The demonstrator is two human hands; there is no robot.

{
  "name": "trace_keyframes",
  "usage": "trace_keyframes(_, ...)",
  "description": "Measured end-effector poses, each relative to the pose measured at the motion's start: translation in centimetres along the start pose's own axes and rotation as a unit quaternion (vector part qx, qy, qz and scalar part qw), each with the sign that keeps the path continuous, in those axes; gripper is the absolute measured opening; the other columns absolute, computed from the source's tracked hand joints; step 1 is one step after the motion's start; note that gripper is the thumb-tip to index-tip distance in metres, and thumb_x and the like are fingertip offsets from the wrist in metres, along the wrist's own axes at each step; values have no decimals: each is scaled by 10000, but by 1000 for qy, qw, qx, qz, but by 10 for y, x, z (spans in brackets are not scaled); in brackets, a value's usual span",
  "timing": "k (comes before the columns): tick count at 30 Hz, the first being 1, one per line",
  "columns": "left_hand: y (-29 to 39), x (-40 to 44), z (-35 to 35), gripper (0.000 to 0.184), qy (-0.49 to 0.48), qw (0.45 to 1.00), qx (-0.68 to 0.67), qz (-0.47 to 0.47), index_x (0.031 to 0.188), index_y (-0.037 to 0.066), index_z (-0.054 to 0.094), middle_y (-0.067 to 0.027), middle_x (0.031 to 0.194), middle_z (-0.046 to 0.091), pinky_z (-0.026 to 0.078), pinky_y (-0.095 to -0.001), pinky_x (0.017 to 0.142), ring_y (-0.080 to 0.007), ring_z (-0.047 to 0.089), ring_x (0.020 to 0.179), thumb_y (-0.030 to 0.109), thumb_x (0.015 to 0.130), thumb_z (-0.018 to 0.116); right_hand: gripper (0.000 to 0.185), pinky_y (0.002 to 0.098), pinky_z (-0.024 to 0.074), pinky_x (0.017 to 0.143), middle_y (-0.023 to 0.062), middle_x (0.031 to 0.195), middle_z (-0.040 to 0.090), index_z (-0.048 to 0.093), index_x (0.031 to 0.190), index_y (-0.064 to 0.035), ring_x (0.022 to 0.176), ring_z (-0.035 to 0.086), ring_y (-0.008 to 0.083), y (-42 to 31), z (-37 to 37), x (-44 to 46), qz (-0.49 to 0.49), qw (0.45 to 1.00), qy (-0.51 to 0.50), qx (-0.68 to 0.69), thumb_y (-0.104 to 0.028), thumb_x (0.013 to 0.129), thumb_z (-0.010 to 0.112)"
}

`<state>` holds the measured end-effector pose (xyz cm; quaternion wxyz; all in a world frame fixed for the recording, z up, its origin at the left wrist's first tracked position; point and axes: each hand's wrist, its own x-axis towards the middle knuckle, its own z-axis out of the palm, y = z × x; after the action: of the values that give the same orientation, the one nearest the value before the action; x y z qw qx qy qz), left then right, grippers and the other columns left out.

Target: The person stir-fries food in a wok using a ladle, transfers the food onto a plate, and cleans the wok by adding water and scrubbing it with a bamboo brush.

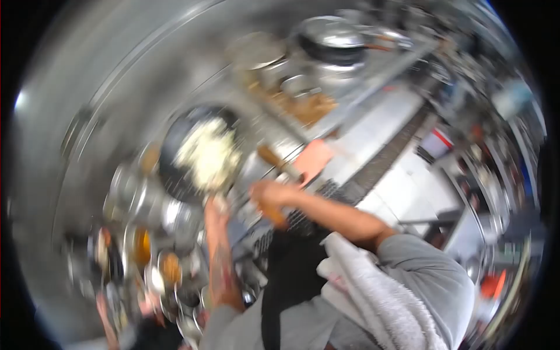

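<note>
A round black pan (171,143) of pale shredded food (209,153) meets the left hand (216,210), whose grip is too blurred to tell. Right of the pan, the right hand (270,193) curls around a smeared orange-brown handle (275,217).

One food-filled wok (171,149), one white towel (382,291)

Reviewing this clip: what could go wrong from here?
The pale food is heaped to the near side of the dark pan, so some might spill if it tips. The left hand is close to the pan's rim and could be burned if the metal is hot. The white towel draped over the grey shirt might slip.
</note>
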<state>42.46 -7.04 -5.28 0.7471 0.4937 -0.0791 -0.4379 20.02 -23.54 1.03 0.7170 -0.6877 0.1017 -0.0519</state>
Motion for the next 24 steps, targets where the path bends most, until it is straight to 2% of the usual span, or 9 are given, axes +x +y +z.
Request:
trace_keyframes(1, 0, -20, 6, 142, 66, 993, -74, -70, 923, 129, 590, -22, 788, 634, 515, -313, 542, -149, 621, 660, 256, 976, 552, 353, 368, 539, 773, 112, 911, 665, 631, 1132, 10, 903, 673, 239, -48, 10, -30, -32, 939, 157, -304, -172, 837, 697)
trace_keyframes(2, -47, 39, -81, 166, -62, 997, 26, -48, 982, 116, 612, -18, 870, 651, 522, -309, 574, -146, 626, 716, 264, 979, 537, 363, 352, 518, 823, 119, 972, 668, 646, 1163, -14, 977, 638, 227, -93, 2, -44, -188, 882, 283, -327, -196, 857, 717)
trace_keyframes(3, -14, -9, 5, 202, 9, 992, 126, 8, 1052, 98, 623, -35, 957, 645, 521, -284, 641, -153, 627, 809, 264, 975, 537, 251, 351, 494, 860, 96, 1001, 658, 667, 1094, -26, 1004, 610, 211, -174, -8, -69, -188, 941, 224, -171, -187, 902, 686)
trace_keyframes(4, -32, 18, -17, 156, 12, 990, 135, 29, 1005, 53, 604, -40, 898, 630, 475, -237, 560, -139, 565, 687, 159, 955, 499, 255, 311, 519, 773, 88, 1028, 675, 688, 1002, -43, 905, 644, 190, -239, -11, -94, -287, 934, 202, -65, -260, 876, 730)
trace_keyframes(5, 0, -10, 37, 191, 117, 986, -49, -106, 991, 60, 602, -45, 833, 602, 436, -239, 517, -139, 541, 664, 220, 963, 501, 211, 265, 514, 746, 73, 1008, 676, 661, 982, -20, 900, 635, 140, -287, -2, -117, -387, 909, 103, 112, -208, 902, 715)
trace_keyframes(7, -10, -8, -12, 256, -97, 992, -62, -52, 971, 49, 595, -49, 766, 565, 405, -241, 504, -144, 521, 650, 284, 965, 494, 173, 251, 525, 695, 103, 896, 685, 619, 993, 48, 784, 639, 105, -362, 36, -150, -504, 829, -41, 240, -96, 917, 680)
trace_keyframes(9, -2, -16, -9, 263, -84, 988, -20, -130, 970, 47, 595, -50, 761, 562, 407, -243, 506, -146, 522, 650, 288, 964, 492, 175, 250, 525, 691, 102, 891, 685, 620, 994, 46, 780, 639, 105, -387, 59, -158, -523, 820, -109, 203, -101, 919, 680)
trace_keyframes(15, 6, -20, 2, 283, -136, 952, 32, -272, 965, 41, 593, -53, 749, 553, 410, -248, 514, -151, 524, 652, 302, 964, 485, 181, 249, 525, 681, 99, 875, 687, 623, 996, 40, 770, 642, 105, -397, 106, -145, -542, 819, -144, 123, -115, 922, 680)
trace_keyframes(24, 49, -4, -30, 313, -137, 946, 6, -293, 957, 33, 590, -57, 730, 540, 415, -256, 526, -159, 527, 655, 324, 962, 475, 190, 248, 524, 665, 95, 853, 689, 628, 1000, 31, 755, 645, 105, -412, 148, -144, -567, 806, -121, 115, -137, 928, 680)
